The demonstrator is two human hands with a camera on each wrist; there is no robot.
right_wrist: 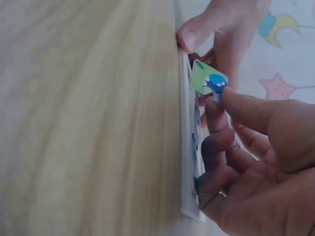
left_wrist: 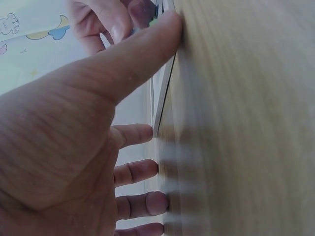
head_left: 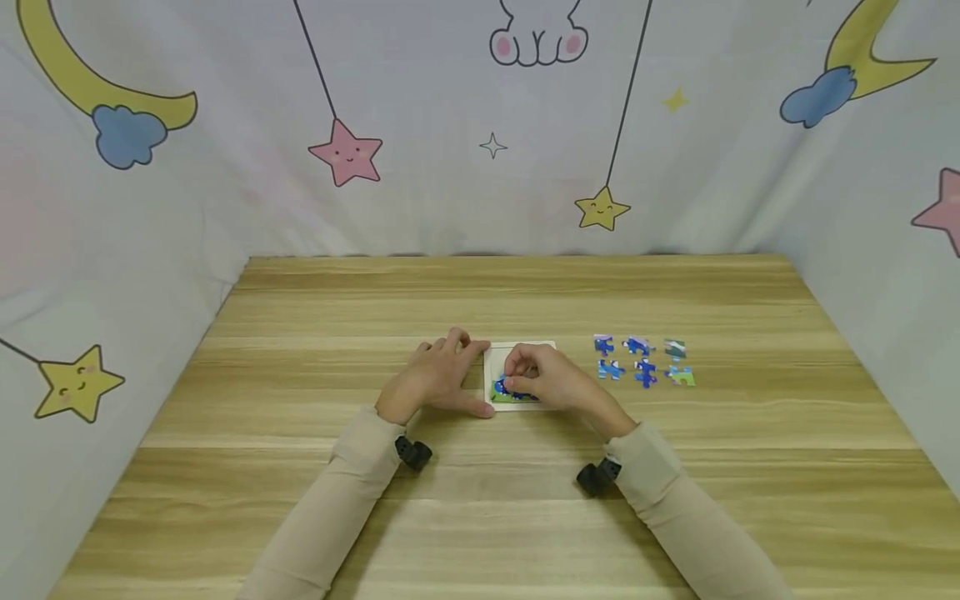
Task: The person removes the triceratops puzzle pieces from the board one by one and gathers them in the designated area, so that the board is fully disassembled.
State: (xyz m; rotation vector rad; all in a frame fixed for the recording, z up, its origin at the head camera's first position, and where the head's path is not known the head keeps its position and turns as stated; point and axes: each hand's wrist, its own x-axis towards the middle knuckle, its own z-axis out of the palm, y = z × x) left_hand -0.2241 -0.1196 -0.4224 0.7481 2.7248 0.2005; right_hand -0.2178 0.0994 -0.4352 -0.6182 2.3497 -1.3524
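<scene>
A puzzle tray (head_left: 522,343) with a pale rim lies flat on the table, green and blue picture parts along its near side. My left hand (head_left: 437,377) rests at its left edge, thumb on the near corner and index finger at the far one; the other fingertips touch the tabletop in the left wrist view. Over the tray, my right hand (head_left: 553,379) pinches a green and blue jigsaw piece (right_wrist: 209,78) between thumb and index finger. That piece is tilted above the tray in the right wrist view. The right hand hides much of the tray's right side.
Several loose jigsaw pieces lie in two rows right of the tray, among them a blue piece (head_left: 645,372) and a green piece (head_left: 682,376). A patterned curtain (head_left: 435,200) stands behind the wooden table (head_left: 495,517) and along its sides.
</scene>
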